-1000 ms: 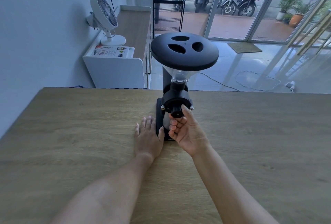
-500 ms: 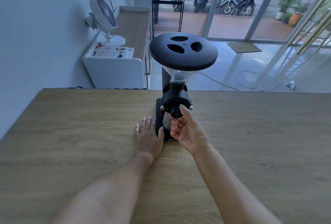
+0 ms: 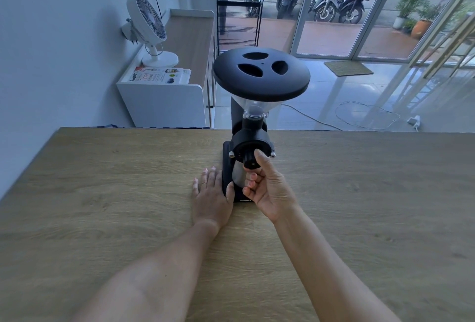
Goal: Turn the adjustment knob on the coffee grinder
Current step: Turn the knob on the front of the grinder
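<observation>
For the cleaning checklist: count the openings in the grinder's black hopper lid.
3, clustered at the middle of the lid: one toward the back, one front left, one on the right. None seems hidden.

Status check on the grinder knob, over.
Right hand pinching adjustment knob. Left hand flat on table against grinder base. Nothing in the way.

Wide wooden table (image 3: 102, 218), pale oak grain, running edge to edge. Standing near its far edge, at the middle: black coffee grinder (image 3: 253, 141), base flat on the wood. Just left of the grinder's base, touching it: left hand (image 3: 212, 197), palm down, fingers spread flat on the tabletop.
</observation>
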A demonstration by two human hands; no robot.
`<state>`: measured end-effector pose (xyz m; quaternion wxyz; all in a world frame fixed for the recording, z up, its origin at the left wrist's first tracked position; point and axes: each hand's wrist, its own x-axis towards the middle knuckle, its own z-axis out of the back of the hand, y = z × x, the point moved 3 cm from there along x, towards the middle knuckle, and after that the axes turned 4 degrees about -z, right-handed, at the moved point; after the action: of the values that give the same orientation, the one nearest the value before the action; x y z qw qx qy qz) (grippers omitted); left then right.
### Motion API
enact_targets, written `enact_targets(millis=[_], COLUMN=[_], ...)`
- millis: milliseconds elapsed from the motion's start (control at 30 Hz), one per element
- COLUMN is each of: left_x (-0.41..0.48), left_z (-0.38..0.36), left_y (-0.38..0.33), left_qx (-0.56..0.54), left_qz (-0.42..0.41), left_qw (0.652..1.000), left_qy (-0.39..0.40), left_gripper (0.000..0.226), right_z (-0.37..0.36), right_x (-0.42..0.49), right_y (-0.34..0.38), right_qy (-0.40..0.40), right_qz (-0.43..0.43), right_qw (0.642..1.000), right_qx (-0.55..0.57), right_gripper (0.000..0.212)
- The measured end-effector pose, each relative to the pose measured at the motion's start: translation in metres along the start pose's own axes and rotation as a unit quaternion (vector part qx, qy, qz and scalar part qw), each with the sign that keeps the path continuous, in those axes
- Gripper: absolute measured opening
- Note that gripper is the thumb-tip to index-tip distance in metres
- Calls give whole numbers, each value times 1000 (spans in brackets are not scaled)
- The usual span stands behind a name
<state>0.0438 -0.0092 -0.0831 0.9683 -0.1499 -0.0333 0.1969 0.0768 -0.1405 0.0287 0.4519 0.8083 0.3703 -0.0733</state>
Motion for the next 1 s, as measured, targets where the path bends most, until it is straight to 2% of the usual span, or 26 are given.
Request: enact_targets(millis=[400,533,733,867,1000], left_x=[0,0,-1,-1,-2], left_z=[-1,0,1,1,3], left_y=[0,0,0,0,0], left_qx=[-6,-4,1,2,5], left_qz=[-1,-1,-2,-2,-2], left_qw=[1000,1000,1000,1000,1000], left_qy=[0,0,2,7,10], left_gripper=[80,80,78,75,71], right_z=[0,-1,-2,0,0], right_x=[-1,-2,-5,-6,-7], right_y=[2,3,4,5,2], right_qy=[-18,-25,-26,-4,52], right_qz=[19,24,28,31,7], right_qw=[1000,999,999,998,997], right_qx=[-16,-22,-32,-61,-52], right_gripper=[57,45,40,46,59])
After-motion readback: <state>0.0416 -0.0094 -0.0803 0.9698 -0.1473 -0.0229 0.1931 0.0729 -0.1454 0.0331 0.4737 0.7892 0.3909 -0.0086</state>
